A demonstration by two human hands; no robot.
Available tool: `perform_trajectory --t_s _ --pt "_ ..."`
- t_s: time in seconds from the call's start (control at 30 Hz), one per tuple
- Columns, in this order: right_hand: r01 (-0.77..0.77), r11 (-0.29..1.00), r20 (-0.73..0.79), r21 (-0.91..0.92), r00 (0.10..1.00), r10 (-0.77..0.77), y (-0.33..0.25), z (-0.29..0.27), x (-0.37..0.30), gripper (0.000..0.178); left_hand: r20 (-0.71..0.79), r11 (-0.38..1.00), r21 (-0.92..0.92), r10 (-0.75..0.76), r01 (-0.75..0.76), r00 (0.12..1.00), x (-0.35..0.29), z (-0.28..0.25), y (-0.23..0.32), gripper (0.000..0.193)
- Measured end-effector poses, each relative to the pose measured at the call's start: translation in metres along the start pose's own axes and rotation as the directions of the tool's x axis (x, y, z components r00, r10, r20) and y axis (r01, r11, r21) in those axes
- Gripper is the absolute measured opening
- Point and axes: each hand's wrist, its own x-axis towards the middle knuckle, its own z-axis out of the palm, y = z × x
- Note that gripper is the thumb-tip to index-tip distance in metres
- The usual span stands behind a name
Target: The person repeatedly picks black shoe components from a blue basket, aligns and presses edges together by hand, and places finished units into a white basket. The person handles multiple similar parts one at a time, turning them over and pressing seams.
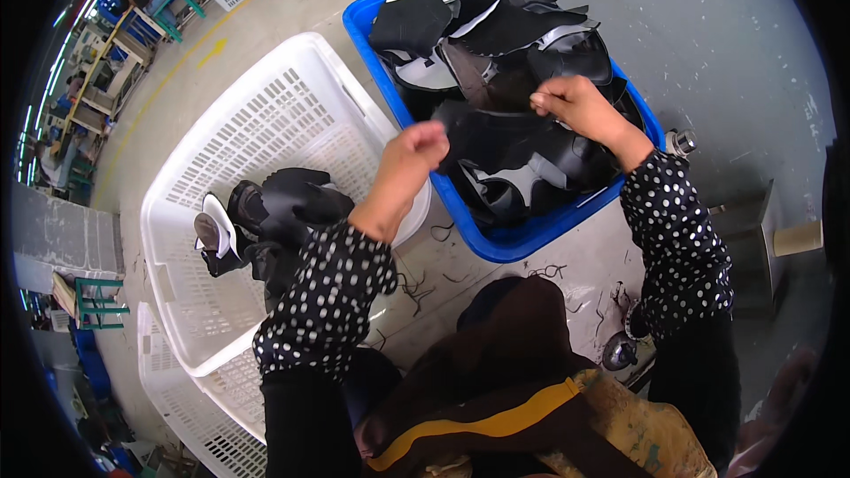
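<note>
Over the left rim of a blue bin, my left hand is curled, its fingers smeared by motion. Beside its fingertips lies a dark piece that looks like a cut shoe upper; whether the hand grips it is unclear. My right hand is above the bin with thumb and forefinger pinched together. What that pinch holds, near the dark piece's right end, is too small to make out. Black and white shoe-upper pieces are heaped in the bin under both hands.
A white slotted basket at the left holds black stitched pieces; another white basket lies beneath it. Dark thread scraps litter the floor. A metal stand is at the right. Workbenches line the far left.
</note>
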Motion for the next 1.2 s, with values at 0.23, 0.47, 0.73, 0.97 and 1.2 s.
perform_trajectory --t_s 0.23,0.47,0.73,0.97,1.2 --pt "0.122 0.947 -0.201 -0.298 0.961 -0.188 0.009 0.019 0.066 0.014 -0.155 0.914 0.365 0.249 -0.179 0.956 0.087 0.016 -0.016 0.043" --pt "0.033 0.99 -0.089 -0.137 0.995 -0.046 0.044 0.032 0.168 0.034 0.189 0.764 0.484 0.386 -0.427 0.903 0.105 0.08 -0.036 0.046" --pt "-0.152 0.952 0.067 -0.266 0.982 0.175 0.073 0.066 0.21 0.046 0.313 0.865 0.373 0.223 -0.336 0.923 0.083 0.075 -0.056 0.046" --pt "-0.311 0.95 -0.091 0.033 0.945 0.313 0.083 0.106 0.227 0.033 -0.081 0.928 -0.341 -0.191 0.153 0.978 0.122 0.041 -0.054 0.029" --pt "0.228 0.973 -0.139 -0.029 0.963 -0.23 0.052 0.12 0.163 0.016 -0.415 0.917 -0.399 -0.159 -0.022 0.896 0.183 0.031 -0.056 0.036"
